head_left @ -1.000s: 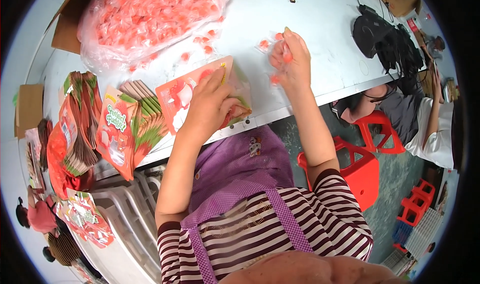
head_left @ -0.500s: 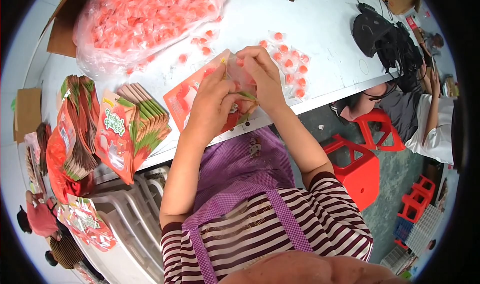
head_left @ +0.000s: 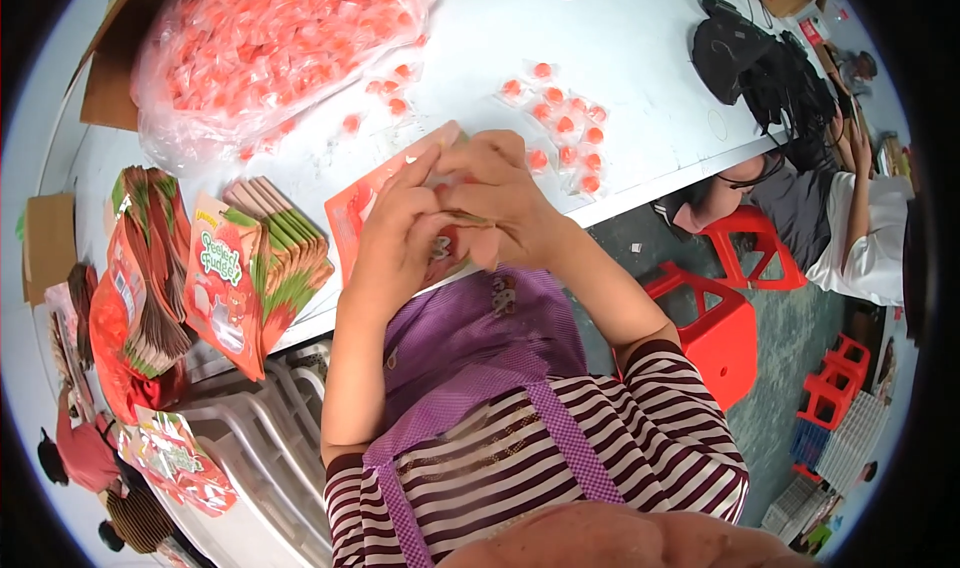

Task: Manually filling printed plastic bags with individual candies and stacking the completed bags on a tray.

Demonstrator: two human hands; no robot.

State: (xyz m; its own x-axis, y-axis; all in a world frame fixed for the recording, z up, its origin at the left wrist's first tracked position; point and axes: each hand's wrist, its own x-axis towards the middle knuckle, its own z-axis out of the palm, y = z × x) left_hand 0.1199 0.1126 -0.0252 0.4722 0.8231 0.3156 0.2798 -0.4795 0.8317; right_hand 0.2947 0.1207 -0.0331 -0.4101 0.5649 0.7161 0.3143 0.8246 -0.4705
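white table (head_left: 640, 58), candy bag (head_left: 270, 48), loose candies (head_left: 565, 128)

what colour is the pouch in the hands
Orange-red, seen in the head view: the pouch held by the left hand and right hand.

Both hands, left hand (head_left: 400, 233) and right hand (head_left: 500, 203), grip a red pouch (head_left: 352, 213) at the white table (head_left: 640, 58) edge, near scattered wrapped candies (head_left: 565, 128) and a clear candy bag (head_left: 270, 48).
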